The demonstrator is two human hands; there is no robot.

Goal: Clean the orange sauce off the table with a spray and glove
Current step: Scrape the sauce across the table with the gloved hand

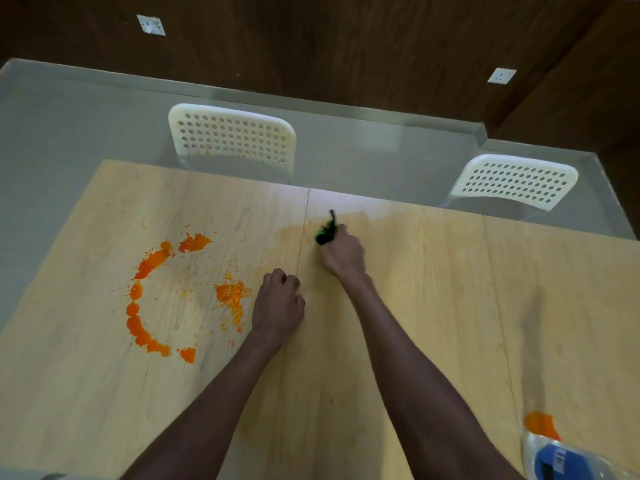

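Orange sauce (149, 296) lies in a broken ring of blobs and splatter on the left part of the light wooden table (433, 306). My right hand (343, 252) is closed around a bunched green and black glove (325, 233), pressed on the table near its far edge, on a faint wet orange smear (294, 233). My left hand (278, 304) rests on the table as a loose fist, just right of the splatter, holding nothing. The spray bottle (554, 455), clear with a blue label and an orange top, stands at the bottom right corner.
Two white perforated chairs (232, 136) (516, 181) stand behind the table's far edge. A seam (303, 237) runs down the tabletop between my hands. Grey floor and a dark wood wall with sockets lie beyond.
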